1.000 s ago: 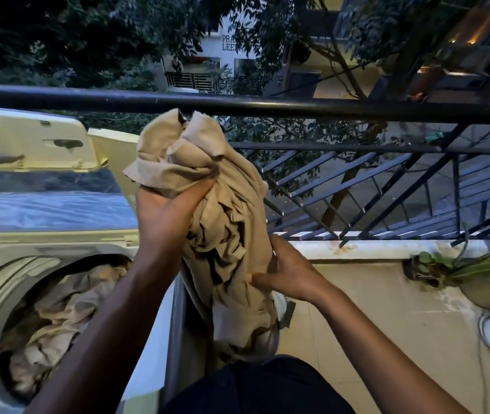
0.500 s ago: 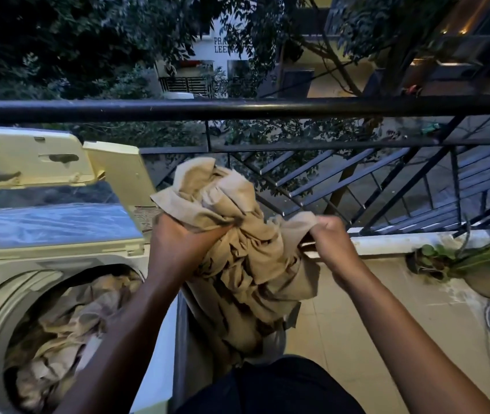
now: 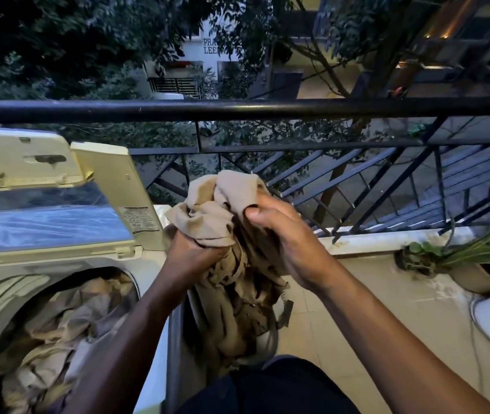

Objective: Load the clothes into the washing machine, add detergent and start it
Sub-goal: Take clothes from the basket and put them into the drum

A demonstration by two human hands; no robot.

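Loading step, not finished. Far left: top-loading washing machine [image 3: 145, 282], lid [image 3: 46, 186] propped up, drum [image 3: 58, 333] open and already holding a heap of beige clothes that looks to fill much of the visible opening. No detergent container visible anywhere in view; the control panel is not clearly visible either. Just right of the machine's edge, left hand [image 3: 191, 253] is clenched around the middle of a bunched beige cloth [image 3: 214, 216], fingers wrapped into the folds. Right hand [image 3: 282, 234] grips the same bundle higher up, thumb and fingers pinching its top right part. Hands close together, both clamped on the one piece. The cloth is held in the air beside the machine, not over the drum; its lower end trails down into what looks like a laundry basket [image 3: 270, 339] by the person's legs, mostly hidden, so cannot tell how much is left in it. Further right: black balcony railing [image 3: 267, 107], tiled floor, potted plants [image 3: 476, 258] against the ledge. Judgement on next move: lift until the tail clears the basket, swing the bundle left over the drum opening, let go, then push it down so it sits below the rim. Risk: hanging end snags on the basket or drapes over the machine's edge. Detergent and start come after.
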